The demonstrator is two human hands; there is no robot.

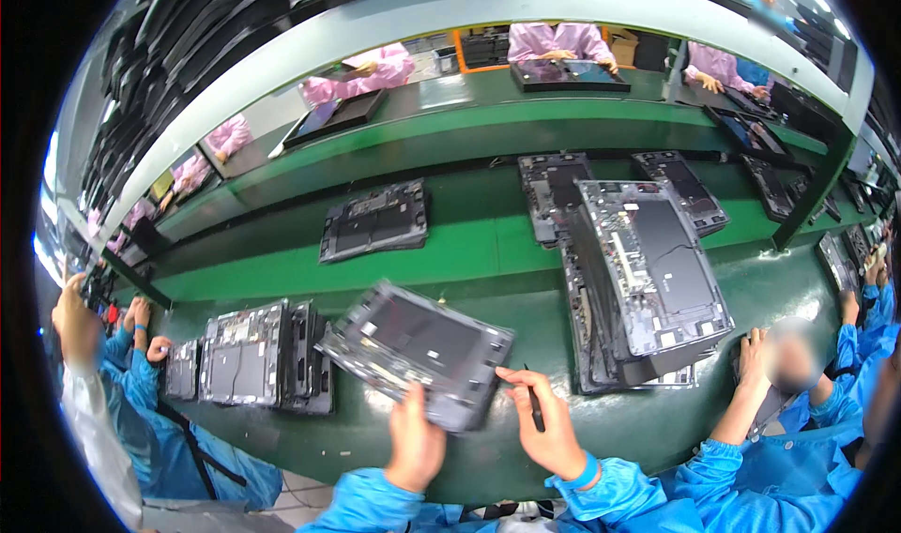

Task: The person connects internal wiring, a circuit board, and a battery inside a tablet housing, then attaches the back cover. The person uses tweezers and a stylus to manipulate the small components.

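An opened tablet body (441, 341) lies tilted in front of me, its black battery and circuit board showing. My left hand (416, 439) is closed on its near edge, thumb on top. Beside the right edge, my right hand (552, 430) holds a slim black pen-like tool (536, 407), whose exact kind I cannot make out. The index fingertip of that hand is at the tablet's right edge; whether it touches is unclear. A tall stack of similar tablet bodies (657, 261) stands to the right, and another stack (246, 355) to the left.
More tablet bodies (375, 221) lie on the green conveyor belt (469, 242) beyond the bench. A green post (821, 190) rises at the right. Co-workers in blue sit on both sides; a co-worker's hand (754, 359) is near the right stack. People in pink work opposite.
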